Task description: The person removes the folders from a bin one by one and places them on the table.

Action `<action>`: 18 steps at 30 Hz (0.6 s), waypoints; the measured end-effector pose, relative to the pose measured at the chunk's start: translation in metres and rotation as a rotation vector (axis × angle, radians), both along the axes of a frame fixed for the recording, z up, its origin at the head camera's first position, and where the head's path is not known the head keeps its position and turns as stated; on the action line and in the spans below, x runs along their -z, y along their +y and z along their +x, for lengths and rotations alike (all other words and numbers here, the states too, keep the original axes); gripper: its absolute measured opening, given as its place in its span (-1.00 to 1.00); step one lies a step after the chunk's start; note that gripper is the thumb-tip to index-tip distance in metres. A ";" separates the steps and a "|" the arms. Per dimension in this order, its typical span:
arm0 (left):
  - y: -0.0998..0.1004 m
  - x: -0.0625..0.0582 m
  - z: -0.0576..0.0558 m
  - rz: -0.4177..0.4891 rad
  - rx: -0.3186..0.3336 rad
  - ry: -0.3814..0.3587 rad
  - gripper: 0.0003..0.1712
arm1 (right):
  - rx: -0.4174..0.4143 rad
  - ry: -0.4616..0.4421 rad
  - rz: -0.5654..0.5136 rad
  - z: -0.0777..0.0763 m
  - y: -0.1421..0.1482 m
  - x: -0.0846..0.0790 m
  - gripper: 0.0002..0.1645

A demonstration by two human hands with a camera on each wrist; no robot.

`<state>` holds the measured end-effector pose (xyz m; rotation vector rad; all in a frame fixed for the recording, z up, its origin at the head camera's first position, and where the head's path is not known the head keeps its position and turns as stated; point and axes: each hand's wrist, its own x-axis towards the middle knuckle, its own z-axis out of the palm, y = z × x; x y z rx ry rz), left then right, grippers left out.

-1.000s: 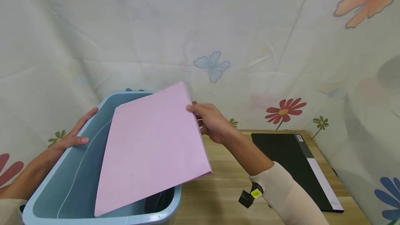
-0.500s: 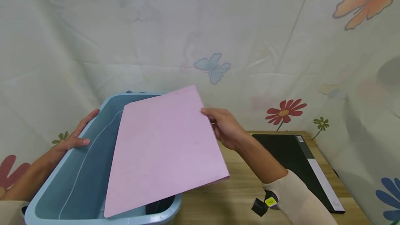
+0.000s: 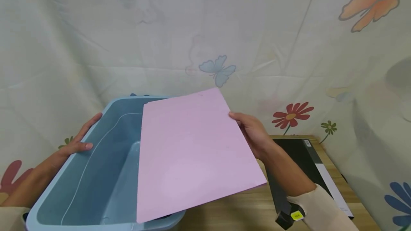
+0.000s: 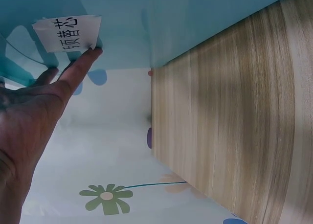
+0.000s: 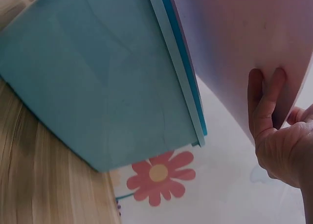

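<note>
While the left hand (image 3: 75, 146) clasps the left rim of the blue bin (image 3: 93, 170), the right hand (image 3: 255, 133) pinches the pink folder (image 3: 192, 156) by its edge, tilted over the bin's right side.

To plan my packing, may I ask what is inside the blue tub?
The blue tub shows some wall, some floor and an unidentifiable dark sliver by the front rim; the pink folder covers the rest.
</note>
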<state>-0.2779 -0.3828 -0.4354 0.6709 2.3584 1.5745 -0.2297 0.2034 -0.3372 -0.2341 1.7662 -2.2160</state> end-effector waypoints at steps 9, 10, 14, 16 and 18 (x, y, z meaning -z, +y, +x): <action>0.002 -0.004 0.002 0.014 0.005 -0.012 0.09 | 0.015 0.029 0.056 0.007 0.038 0.006 -0.60; 0.002 -0.004 0.002 0.015 0.005 -0.013 0.09 | 0.011 0.031 0.053 0.008 0.042 0.007 -0.59; 0.003 -0.003 0.001 0.025 0.003 -0.003 0.10 | 0.029 0.035 0.048 0.012 0.054 0.010 -0.60; 0.004 -0.003 0.002 0.022 0.003 0.000 0.10 | 0.057 0.020 0.046 0.014 0.059 0.013 -0.62; 0.005 -0.003 0.002 0.012 0.002 0.006 0.10 | 0.082 0.004 0.046 0.017 0.063 0.016 -0.63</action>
